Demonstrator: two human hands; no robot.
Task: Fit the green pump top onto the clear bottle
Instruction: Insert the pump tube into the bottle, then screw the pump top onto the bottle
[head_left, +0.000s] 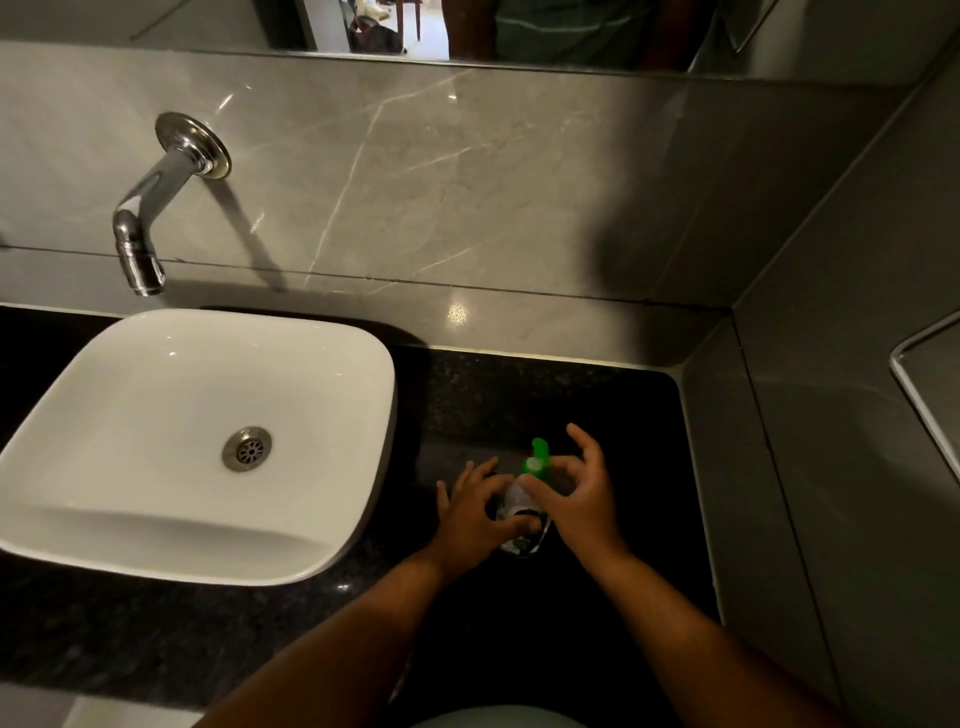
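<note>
**Pump top seated, tightening under way**

Just right of the white sink (197, 441), the left hand (475, 512) wraps the clear bottle (519, 506) on the dark counter. The right hand (582, 491) pinches the green pump top (536, 461), outer fingers splayed. Next, likely a firm twist home.

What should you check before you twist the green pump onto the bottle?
1. Clear bottle standing on the dark counter: ok.
2. Left hand steadying the bottle body: ok.
3. Right hand at the bottle's neck: ok.
4. Green pump top sitting at the neck: ok.
5. Pump screwed fully tight: cannot tell.
6. Bottle clear of the white sink: ok.
</note>
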